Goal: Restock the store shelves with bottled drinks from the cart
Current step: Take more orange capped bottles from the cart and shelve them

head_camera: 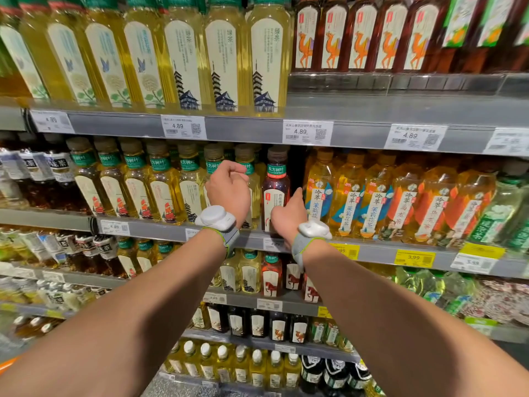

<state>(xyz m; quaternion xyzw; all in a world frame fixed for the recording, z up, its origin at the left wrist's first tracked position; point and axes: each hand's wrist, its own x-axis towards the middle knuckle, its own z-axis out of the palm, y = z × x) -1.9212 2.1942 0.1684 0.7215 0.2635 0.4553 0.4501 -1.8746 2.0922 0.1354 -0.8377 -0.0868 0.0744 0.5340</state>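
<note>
Dark tea bottle [275, 184] is stood upright at the front edge of the second shelf [160, 229], with its long axis vertical. It is set between the row of yellow tea bottles [169, 184] on its left and the orange-labelled bottles [347, 196] on its right.

The right hand [287, 217] is laid against the bottle's lower right side, with one digit pointed up along it. The other fingers are hidden, so a grasp cannot be told from a press.

The left hand [229, 187] is held just left of the bottle with its fingers curled. Whether anything is held in it cannot be told.

The right hand is judged the nearer. A dark gap [297, 167] is seen beside and behind the bottle, so room is judged to lie rearward. Headroom is limited by the upper shelf [243, 130].
</note>
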